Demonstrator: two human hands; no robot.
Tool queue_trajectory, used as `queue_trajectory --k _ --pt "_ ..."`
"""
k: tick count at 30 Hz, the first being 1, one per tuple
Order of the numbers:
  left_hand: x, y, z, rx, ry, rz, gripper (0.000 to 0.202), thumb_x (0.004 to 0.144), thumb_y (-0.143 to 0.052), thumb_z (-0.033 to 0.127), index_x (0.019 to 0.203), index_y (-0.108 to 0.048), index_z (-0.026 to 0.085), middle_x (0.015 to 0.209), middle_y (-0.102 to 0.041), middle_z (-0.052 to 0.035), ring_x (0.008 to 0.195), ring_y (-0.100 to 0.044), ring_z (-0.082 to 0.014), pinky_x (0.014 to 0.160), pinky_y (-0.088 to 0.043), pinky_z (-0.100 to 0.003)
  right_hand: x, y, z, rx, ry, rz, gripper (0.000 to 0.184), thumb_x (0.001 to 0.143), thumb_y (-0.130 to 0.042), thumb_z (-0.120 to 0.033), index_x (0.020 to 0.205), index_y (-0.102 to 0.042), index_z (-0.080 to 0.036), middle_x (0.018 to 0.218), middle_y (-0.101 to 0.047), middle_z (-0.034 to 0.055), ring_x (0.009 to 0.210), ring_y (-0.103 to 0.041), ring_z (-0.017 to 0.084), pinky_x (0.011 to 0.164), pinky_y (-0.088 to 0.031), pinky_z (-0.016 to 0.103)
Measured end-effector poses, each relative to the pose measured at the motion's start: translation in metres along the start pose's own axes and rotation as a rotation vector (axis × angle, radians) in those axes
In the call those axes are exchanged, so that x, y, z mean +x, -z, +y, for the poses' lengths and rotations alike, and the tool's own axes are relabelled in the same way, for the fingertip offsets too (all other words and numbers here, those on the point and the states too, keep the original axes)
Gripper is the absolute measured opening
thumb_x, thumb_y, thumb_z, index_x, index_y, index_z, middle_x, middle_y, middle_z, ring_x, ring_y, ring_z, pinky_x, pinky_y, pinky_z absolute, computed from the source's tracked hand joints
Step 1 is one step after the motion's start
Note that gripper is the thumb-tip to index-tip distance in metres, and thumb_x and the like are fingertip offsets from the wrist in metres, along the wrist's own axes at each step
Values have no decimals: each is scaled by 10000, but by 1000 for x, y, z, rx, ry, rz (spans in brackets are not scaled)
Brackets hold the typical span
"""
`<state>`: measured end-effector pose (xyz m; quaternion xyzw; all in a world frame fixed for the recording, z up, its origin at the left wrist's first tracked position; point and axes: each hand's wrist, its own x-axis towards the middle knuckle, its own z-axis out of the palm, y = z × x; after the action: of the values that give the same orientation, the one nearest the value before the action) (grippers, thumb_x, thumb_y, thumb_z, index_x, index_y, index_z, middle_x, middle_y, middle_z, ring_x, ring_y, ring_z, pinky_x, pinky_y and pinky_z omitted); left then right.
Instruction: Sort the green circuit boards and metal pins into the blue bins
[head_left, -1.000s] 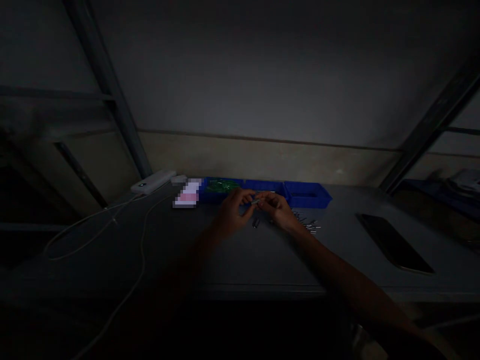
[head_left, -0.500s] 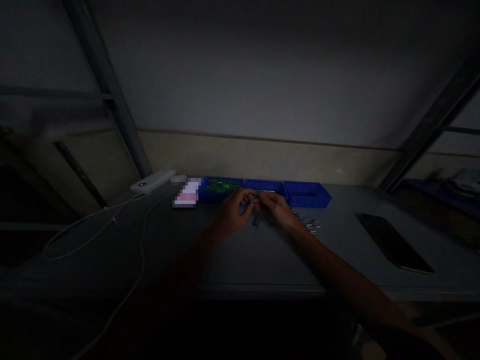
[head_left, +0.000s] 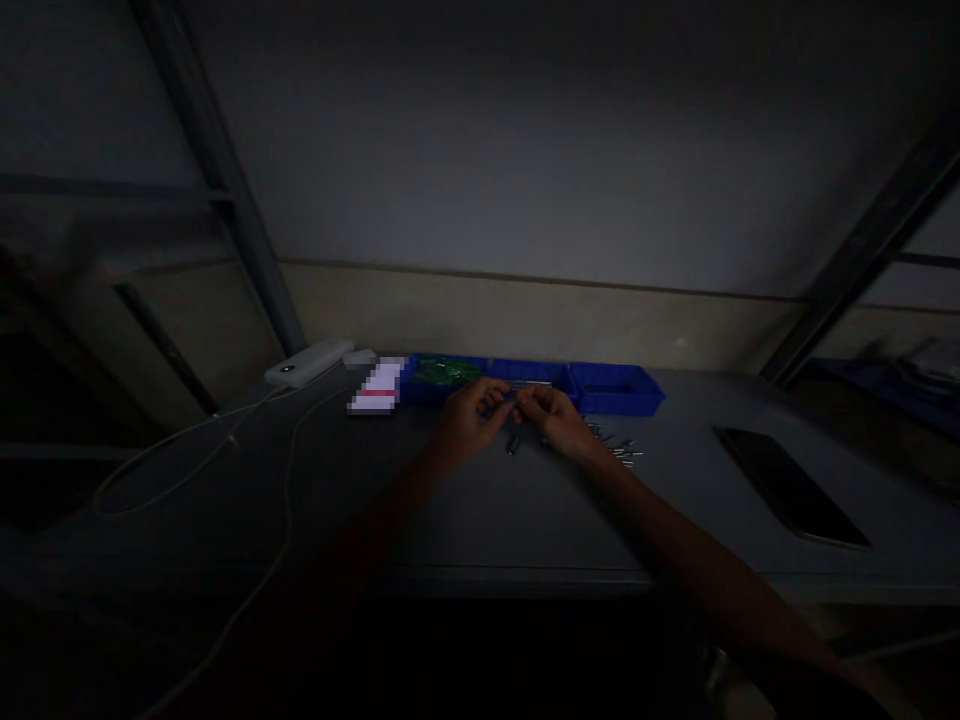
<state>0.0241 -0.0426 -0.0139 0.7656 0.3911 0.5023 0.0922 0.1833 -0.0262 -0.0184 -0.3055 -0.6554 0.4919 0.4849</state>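
My left hand (head_left: 471, 417) and my right hand (head_left: 553, 418) meet over the table, fingertips pinched close together. Something small is between them, too dark and small to name. Just below the fingers a short dark metal cylinder (head_left: 514, 443) lies on the table. Several thin metal pins (head_left: 621, 452) are scattered to the right, partly behind my right hand. Behind the hands stands a middle blue bin (head_left: 562, 372) with thin metal rods (head_left: 531, 383) in it. The left blue bin (head_left: 409, 385) holds green plastic packaging (head_left: 446, 370).
A right blue bin (head_left: 622, 402) ends the row. A dark phone-like slab (head_left: 791, 487) lies at the right. At the left are a white power bank (head_left: 310, 364), a pale cable (head_left: 287, 500) and a blurred-out bright screen (head_left: 379, 385). Metal posts (head_left: 251, 240) frame the table (head_left: 525, 530).
The hands stay in almost the same place, with the fingers shifted slightly around the small piece. The whole view has moved a little.
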Motion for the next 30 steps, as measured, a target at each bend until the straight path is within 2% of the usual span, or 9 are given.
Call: queue_trajectory --k 3,9,15,19,24,27,30 --pt "1 0 0 -54 48 -15 120 770 -552 181 883 -586 162 822 -672 -45 724 -634 -135 604 -501 -231 1 0 2 16 18 -4 382 679 -647 -552 743 -574 -183 622 -559 -18 592 -518 114 591 -430 263" --pt "2 2 5 -119 149 -41 122 787 -540 209 868 -608 149 792 -697 -48 730 -661 -156 640 -521 -254 0 -1 3 42 36 4 337 676 -664 -493 799 -569 -194 669 -572 -14 631 -528 121 624 -436 273" --pt "2 3 6 -75 135 -8 120 764 -567 186 862 -626 153 780 -692 -40 679 -639 -138 615 -512 -244 -1 -1 0 72 39 77 264 650 -692 -339 815 -540 -200 677 -547 -38 634 -523 109 629 -421 250" --pt "1 1 4 -76 105 16 174 731 -575 130 900 -613 148 818 -675 -40 680 -620 -126 618 -503 -232 0 0 -1 -15 -12 99 229 723 -609 -402 762 -553 -183 636 -524 -30 587 -490 109 573 -382 246" --pt "0 -4 -1 -107 119 23 203 722 -575 107 917 -585 161 822 -655 -27 695 -604 -118 622 -490 -224 1 2 -1 -149 -31 44 346 728 -576 -505 676 -563 -163 596 -503 -22 555 -446 105 553 -345 252" --pt "0 -7 -4 -89 153 -14 224 711 -595 107 926 -573 168 857 -647 -30 734 -601 -124 629 -487 -226 1 3 2 -184 -26 65 343 706 -593 -499 701 -554 -158 598 -487 -29 556 -436 102 541 -336 243" --pt "-1 -10 -10 -37 204 -55 242 689 -613 92 914 -561 167 793 -616 -15 712 -587 -127 628 -486 -236 3 8 5 -248 35 130 290 714 -580 -441 780 -548 -160 634 -490 -32 577 -445 103 552 -347 237"
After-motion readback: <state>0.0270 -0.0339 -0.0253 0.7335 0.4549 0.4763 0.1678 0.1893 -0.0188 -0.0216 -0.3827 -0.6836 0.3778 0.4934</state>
